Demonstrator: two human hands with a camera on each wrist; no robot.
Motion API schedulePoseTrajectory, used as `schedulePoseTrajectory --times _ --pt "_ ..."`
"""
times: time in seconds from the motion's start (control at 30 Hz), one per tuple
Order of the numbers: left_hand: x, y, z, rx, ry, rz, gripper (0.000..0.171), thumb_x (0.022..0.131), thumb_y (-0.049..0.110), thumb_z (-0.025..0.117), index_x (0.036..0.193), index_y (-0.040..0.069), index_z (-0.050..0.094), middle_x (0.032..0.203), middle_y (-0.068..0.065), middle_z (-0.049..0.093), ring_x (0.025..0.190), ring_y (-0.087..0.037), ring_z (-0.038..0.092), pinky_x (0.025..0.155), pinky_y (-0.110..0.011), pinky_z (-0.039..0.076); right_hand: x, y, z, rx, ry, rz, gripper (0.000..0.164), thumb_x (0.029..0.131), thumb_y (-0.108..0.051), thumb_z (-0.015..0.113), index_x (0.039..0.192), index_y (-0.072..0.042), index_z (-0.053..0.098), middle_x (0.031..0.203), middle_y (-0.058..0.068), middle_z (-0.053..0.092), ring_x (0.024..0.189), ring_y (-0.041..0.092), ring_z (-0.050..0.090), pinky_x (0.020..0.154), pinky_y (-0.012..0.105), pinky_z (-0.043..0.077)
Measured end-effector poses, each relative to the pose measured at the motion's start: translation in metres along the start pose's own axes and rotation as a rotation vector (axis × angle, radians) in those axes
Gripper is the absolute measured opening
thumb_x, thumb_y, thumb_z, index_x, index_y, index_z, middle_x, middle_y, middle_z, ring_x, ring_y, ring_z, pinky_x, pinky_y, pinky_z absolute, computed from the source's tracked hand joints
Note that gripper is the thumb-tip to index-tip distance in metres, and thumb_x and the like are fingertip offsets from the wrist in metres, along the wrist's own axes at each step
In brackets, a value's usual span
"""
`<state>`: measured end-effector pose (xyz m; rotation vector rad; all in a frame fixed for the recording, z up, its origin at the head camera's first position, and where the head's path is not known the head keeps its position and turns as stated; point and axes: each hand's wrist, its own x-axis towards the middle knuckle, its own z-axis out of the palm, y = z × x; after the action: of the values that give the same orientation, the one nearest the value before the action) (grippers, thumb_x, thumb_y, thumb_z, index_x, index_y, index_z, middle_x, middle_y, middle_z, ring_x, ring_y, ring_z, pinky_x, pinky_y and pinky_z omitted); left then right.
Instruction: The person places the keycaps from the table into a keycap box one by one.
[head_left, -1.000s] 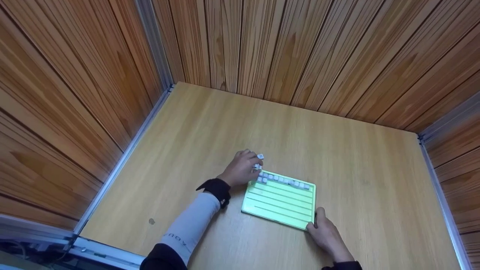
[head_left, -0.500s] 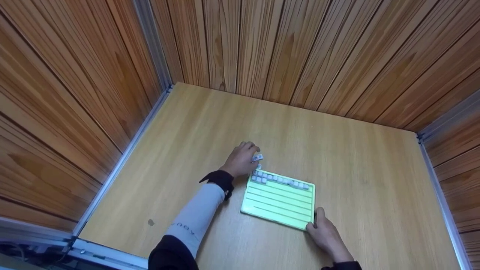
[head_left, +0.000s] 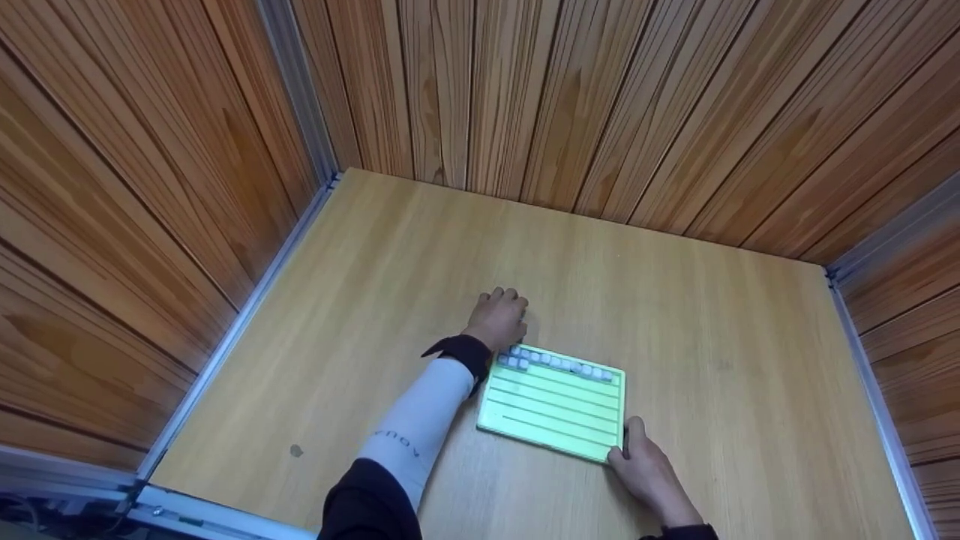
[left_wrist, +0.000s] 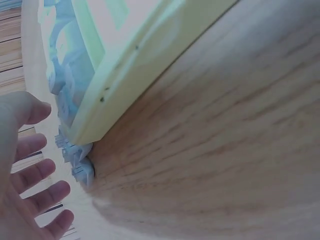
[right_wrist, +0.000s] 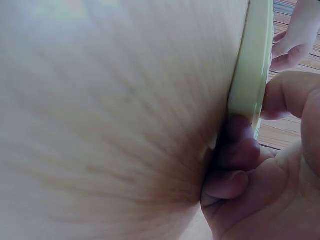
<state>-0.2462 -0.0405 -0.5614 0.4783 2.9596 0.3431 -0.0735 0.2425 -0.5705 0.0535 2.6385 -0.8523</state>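
A light-green tray point(head_left: 555, 405) with raised parallel ridges lies on the table. Small whitish-blue blocks point(head_left: 555, 361) fill much of its far row, and a few sit at the left of the second row. My right hand point(head_left: 646, 465) grips the tray's near right corner, thumb on top and fingers curled at the side point(right_wrist: 240, 152). Beyond the far left corner is my left hand point(head_left: 499, 319), its fingers apart and slightly bent. In the left wrist view, several loose blocks point(left_wrist: 82, 170) lie by the tray corner, beside those fingertips; the head view hides them behind the hand.
The wooden table point(head_left: 720, 360) has metal rails point(head_left: 247, 315) along its sides. Wood-panelled walls point(head_left: 525, 97) rise at the back and both sides. A dark spot point(head_left: 296, 451) marks the table at left.
My left hand has moved from the tray's left rows to beyond its far left corner, now covering the loose blocks seen there earlier. A block was added to the second row. Right hand keeps its grip.
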Motion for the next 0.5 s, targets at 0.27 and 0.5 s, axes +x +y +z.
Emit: schedulePoseTrajectory --times 0.27,0.5 --pt "0.0022 0.0015 0.0034 0.084 -0.002 -0.009 0.032 0.101 0.035 0.058 0.125 0.015 0.067 0.125 -0.004 0.062 0.122 -0.025 0.053 0.107 -0.048 0.041 0.0013 0.0017 0.0003 0.016 -0.013 0.021 0.03 0.092 -0.01 0.056 0.115 -0.002 0.039 0.083 0.005 0.045 0.074 0.022 0.045 0.059 0.032 0.033" --pt "0.0071 0.0048 0.0067 0.163 0.049 0.012 0.022 0.102 0.027 0.058 0.116 0.015 0.071 0.117 -0.002 0.067 0.116 -0.023 0.056 0.106 -0.049 0.041 -0.0001 0.0015 0.0001 0.028 0.008 -0.001 0.03 0.092 -0.01 0.057 0.116 -0.003 0.041 0.081 0.004 0.043 0.075 0.022 0.046 0.06 0.032 0.034"
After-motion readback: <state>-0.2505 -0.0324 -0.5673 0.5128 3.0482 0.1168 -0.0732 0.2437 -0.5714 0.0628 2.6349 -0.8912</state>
